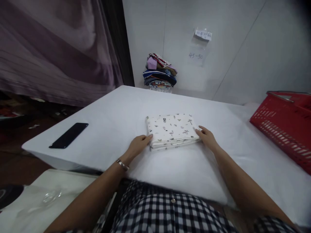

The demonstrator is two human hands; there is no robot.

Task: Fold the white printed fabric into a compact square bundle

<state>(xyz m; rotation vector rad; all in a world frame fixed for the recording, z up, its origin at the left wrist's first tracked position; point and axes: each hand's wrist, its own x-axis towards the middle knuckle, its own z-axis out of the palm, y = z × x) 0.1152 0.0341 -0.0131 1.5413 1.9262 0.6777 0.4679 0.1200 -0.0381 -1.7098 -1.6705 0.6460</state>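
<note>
A folded white cloth [172, 127] with small printed palm trees and other little figures lies on the white-covered table, its layered folds facing me. At its near left corner my left hand [139, 144] grips the edge, thumb on top and the other fingers mostly hidden at the side. My right hand [207, 137] holds the near right corner, the thumb against the cloth and the index finger stretched a little past it. A metal bracelet [122, 165] is on my left wrist.
A black phone [69, 136] lies on the table's [97, 155] left part. At the right edge stands a red perforated basket [286, 129]. Behind the table's far edge rises a stack of folded clothes [159, 72] against the wall. A purple curtain [60, 48] hangs at the left.
</note>
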